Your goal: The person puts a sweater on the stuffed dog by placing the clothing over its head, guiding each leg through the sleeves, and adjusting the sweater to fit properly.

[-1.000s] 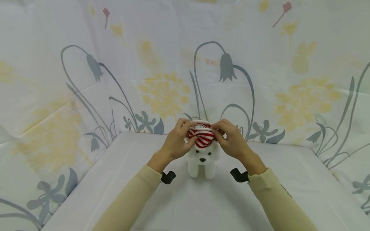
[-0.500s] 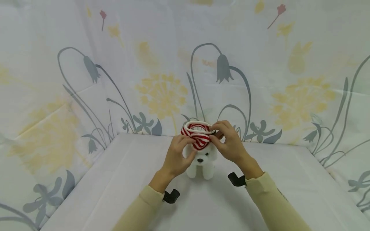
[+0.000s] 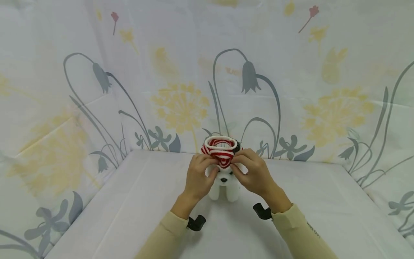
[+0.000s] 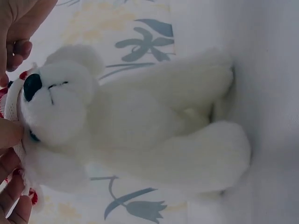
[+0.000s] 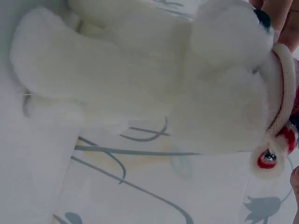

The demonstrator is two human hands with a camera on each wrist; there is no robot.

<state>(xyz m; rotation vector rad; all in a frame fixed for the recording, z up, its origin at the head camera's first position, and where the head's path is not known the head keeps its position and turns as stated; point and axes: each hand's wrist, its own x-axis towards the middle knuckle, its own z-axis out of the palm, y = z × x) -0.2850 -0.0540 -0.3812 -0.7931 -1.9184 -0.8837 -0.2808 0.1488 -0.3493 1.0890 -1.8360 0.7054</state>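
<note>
Two-handed pinch grip (image 3: pixel 199 177) on striped knitwear (image 3: pixel 224 155)

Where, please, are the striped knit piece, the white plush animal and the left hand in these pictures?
Striped knit piece (image 3: pixel 224 155), head view: its front.
White plush animal (image 4: pixel 133 112), left wrist view: its torso.
Left hand (image 3: pixel 196 175), head view: its back.

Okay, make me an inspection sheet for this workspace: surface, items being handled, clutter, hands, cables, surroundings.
Surface: white tabletop, pale and plain.
Items being handled: white plush toy, upright on the tabletop; red-and-white striped knit piece on its head, white-rimmed opening facing up.
Clutter: nothing seen.
Hands: left hand and right hand both pinch the knit piece, one at each side of its front.
Cables: nothing seen.
Surroundings: floral-print sheet behind and at both sides.
</note>
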